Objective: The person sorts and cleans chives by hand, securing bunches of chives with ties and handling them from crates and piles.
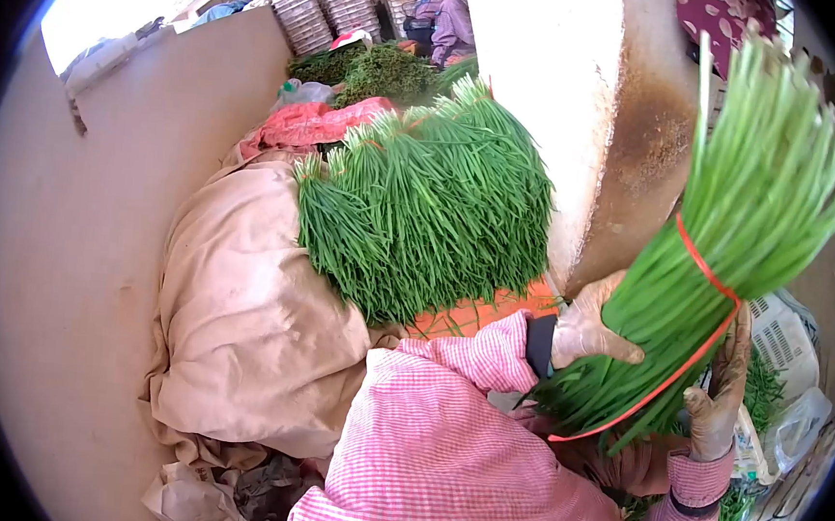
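Bunch of long green stalks (732, 200) in both hands, R side of view, tilted, pale ends up & R, dark leafy ends down & L. Red band (706, 259) around mid, one length runs diag. down across leaves. L hand (589, 329) clamped on bunch's L side, thumb over front, other fingers mostly hidden. R hand (716, 409) at R/lower side, fingers up against bunch, thumb apart from them; full contact n/c, partly hidden.

Big pile of similar bunches (430, 213) L of the hands, on orange sheet (477, 313). Tan cloth (244, 316) beside pile, red sack (301, 125) behind. Bkgd: stacked crates (302, 15), person (449, 23) near them. Clear bag (799, 432) R of R hand.
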`<state>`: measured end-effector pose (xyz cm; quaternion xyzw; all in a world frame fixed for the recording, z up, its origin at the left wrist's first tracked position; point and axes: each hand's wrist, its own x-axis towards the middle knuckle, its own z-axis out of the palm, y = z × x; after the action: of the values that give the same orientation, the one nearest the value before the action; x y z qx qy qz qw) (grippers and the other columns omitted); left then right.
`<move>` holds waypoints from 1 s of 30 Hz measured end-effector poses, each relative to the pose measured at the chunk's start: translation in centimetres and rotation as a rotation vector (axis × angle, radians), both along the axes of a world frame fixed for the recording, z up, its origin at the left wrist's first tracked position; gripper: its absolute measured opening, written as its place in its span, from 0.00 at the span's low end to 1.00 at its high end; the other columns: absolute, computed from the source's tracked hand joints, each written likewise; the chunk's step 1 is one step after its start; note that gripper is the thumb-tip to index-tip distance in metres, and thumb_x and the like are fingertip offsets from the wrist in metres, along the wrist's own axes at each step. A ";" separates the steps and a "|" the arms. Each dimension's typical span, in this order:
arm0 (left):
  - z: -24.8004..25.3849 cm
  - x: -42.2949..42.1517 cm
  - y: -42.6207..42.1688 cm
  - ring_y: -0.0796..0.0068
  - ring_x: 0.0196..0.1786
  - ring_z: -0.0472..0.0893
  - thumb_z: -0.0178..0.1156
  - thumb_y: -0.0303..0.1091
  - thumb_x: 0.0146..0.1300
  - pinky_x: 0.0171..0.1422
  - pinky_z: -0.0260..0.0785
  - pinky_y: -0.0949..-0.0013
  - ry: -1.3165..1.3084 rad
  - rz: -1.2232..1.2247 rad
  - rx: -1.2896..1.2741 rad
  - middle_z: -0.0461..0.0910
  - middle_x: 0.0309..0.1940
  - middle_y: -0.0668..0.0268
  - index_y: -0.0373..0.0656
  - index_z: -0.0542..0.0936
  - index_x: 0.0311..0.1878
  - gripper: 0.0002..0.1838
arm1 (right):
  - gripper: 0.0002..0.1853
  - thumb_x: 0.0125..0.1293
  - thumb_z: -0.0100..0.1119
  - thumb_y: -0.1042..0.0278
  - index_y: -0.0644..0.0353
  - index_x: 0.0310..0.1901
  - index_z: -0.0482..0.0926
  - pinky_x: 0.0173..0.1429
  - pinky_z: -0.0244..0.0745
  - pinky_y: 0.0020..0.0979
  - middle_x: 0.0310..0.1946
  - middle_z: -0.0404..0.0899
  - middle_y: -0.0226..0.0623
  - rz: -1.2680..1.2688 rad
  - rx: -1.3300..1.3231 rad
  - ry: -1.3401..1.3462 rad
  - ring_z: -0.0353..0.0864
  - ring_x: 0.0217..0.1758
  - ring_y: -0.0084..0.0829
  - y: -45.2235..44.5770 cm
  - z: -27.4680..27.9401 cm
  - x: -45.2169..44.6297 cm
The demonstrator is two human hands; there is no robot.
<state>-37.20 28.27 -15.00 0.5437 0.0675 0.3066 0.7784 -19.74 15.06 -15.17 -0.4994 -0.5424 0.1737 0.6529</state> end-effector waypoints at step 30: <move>-10.2 12.3 7.5 0.60 0.57 0.68 0.59 0.35 0.56 0.59 0.61 0.60 0.451 -0.317 0.767 0.65 0.57 0.52 0.37 0.56 0.63 0.34 | 0.22 0.55 0.59 0.57 0.60 0.49 0.74 0.49 0.69 0.35 0.41 0.77 0.45 -1.174 -0.722 0.020 0.76 0.45 0.43 -23.5 -8.2 -3.1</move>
<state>-24.90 35.81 -25.24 0.8486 0.0330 0.0607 0.5246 -22.88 -8.43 -23.40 -0.8951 -0.0842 -0.0342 0.4365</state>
